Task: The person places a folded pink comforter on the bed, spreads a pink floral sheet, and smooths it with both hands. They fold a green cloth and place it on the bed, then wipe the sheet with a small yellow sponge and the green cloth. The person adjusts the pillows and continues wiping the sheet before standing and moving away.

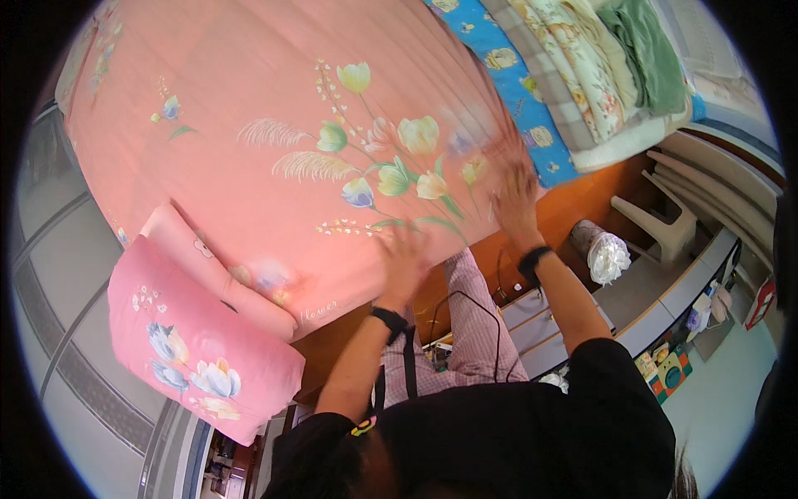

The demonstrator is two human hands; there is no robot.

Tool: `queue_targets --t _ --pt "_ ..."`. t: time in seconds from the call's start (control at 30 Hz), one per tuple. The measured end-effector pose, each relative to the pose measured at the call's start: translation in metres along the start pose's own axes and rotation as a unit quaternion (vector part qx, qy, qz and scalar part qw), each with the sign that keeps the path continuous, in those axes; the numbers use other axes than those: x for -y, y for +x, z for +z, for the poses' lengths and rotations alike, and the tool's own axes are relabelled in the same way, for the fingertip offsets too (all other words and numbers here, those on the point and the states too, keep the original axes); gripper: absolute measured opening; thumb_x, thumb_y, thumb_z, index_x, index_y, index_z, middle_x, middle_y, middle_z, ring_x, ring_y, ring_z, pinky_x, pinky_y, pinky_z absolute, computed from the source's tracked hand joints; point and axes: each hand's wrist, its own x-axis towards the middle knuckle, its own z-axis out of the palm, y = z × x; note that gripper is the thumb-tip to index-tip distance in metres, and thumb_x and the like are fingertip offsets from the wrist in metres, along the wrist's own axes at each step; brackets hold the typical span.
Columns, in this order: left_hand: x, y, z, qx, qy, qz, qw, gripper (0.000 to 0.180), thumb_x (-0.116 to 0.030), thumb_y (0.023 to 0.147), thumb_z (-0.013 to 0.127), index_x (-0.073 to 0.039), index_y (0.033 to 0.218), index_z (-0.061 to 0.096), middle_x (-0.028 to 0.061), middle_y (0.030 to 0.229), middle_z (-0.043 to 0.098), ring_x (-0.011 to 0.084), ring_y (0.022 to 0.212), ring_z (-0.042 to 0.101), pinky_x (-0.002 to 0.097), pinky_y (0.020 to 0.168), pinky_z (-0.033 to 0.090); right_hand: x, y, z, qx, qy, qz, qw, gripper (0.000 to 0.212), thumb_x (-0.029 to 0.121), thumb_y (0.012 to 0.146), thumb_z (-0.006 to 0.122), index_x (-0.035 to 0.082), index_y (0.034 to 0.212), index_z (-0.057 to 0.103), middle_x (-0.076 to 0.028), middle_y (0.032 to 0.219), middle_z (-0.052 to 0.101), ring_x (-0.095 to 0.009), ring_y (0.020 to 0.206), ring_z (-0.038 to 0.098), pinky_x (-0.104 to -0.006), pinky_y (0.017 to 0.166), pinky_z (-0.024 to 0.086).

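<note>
A pink floral bed sheet (249, 91) covers the mattress, printed with tulips and pale feathery sprigs. Near its front edge lies my left hand (403, 262), palm down and blurred by motion, fingers spread. Farther to the right, my right hand (517, 204) is stretched out over the sheet's right edge, close to the blue patterned mat; its fingertips are blurred too. Neither hand grips anything that I can see. A dark band circles each wrist.
Pink pillows (204, 341) sit at the bed's left corner. Folded bedding (582, 75) is stacked on a blue mat (532, 125) at the far right. Beside the wooden bed frame (607, 187) are a bin with a white liner (609, 258), stacked plastic chairs (665, 216) and drawers (540, 337).
</note>
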Motion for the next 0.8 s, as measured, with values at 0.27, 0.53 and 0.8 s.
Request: queue_targets --t 0.27,0.53,0.8 --pt "-0.028 -0.060 0.020 0.041 -0.253 -0.006 0.967 0.018 -0.015 0.082 0.063 -0.004 0.096 0.064 0.0155 0.094 0.064 0.0351 0.091 0.059 0.0444 0.080 0.047 -0.044 -0.126 -0.028 0.433 0.012 -0.161 0.887 0.020 0.023 0.082 0.061 0.011 0.095 0.072 -0.009 0.098 0.071 -0.028 0.088 0.069 -0.0437 0.068 0.054" --pt "0.061 -0.012 0.026 0.072 -0.145 -0.318 0.934 0.072 -0.026 0.066 0.084 -0.001 0.119 0.041 0.0258 0.120 0.039 0.0488 0.109 0.042 0.0552 0.091 0.043 0.172 0.164 -0.107 -0.244 0.225 -0.298 0.895 0.011 0.010 0.078 0.055 0.006 0.085 0.063 -0.012 0.096 0.060 -0.027 0.098 0.056 -0.0385 0.084 0.045" --pt "0.077 -0.018 0.042 0.056 -0.149 -0.285 0.945 0.078 -0.026 0.064 0.084 0.003 0.121 0.040 0.0243 0.120 0.041 0.0463 0.110 0.042 0.0519 0.097 0.037 -0.016 0.152 0.001 -0.158 0.207 -0.037 0.965 0.017 0.009 0.086 0.052 0.003 0.099 0.061 -0.015 0.103 0.060 -0.029 0.102 0.056 -0.0416 0.088 0.044"
